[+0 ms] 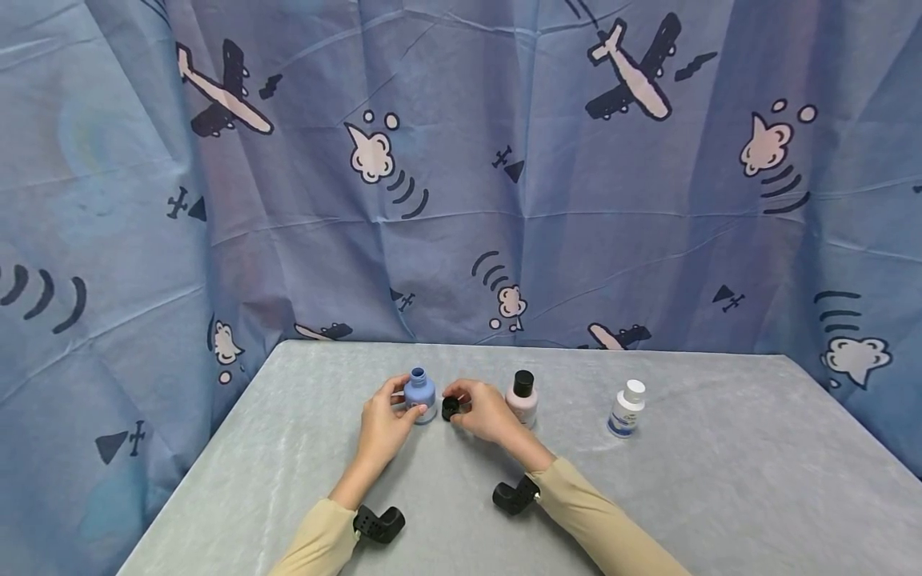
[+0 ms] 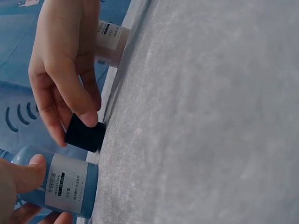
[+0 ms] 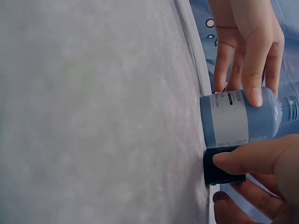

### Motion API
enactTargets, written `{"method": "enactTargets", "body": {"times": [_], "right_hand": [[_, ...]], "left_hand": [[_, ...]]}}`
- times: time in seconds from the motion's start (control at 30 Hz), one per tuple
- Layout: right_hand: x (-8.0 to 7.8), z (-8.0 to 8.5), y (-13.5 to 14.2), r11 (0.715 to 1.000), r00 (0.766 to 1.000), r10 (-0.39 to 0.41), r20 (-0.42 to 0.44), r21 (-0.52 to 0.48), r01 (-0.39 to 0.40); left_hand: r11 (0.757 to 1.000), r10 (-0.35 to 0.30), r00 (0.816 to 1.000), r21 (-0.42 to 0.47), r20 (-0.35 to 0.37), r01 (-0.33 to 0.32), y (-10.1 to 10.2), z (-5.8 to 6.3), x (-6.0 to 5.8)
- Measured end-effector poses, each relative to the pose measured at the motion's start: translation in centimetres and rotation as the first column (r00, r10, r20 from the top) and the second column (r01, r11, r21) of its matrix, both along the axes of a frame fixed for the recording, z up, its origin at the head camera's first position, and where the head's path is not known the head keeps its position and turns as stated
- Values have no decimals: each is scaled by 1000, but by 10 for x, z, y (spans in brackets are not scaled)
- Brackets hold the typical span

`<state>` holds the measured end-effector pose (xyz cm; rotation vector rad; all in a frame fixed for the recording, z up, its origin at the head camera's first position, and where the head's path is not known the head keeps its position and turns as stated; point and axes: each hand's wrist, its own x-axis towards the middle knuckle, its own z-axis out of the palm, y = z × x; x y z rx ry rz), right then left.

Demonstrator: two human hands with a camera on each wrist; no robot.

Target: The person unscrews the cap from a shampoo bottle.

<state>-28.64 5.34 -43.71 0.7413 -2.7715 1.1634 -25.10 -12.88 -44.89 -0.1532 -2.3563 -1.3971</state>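
A blue bottle with a white label stands uncapped on the table, its threaded neck bare. My left hand grips it around the body, thumb on the near side. Just right of it, my right hand pinches a black cap between thumb and fingers, down at the table surface. In the right wrist view the cap sits close beside the bottle's base. A pink bottle with a black cap stands right behind the right hand, partly hidden by it.
A white bottle with a white cap and blue label stands farther right on the grey cloth-covered table. Behind the table's far edge hangs a blue curtain printed with airplanes.
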Motion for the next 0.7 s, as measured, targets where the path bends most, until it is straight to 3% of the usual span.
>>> {"method": "enactTargets", "body": {"times": [0.27,0.7], "right_hand": [[-2,0,-1,998,999,-44,32,45,42],[2,-1,-4,993,996,-89,-5,72,89]], "left_hand": [[1000,12,1000,0,-4,-12,2,1,0],[999,32,999,2,-10,-32,6,2,5]]}}
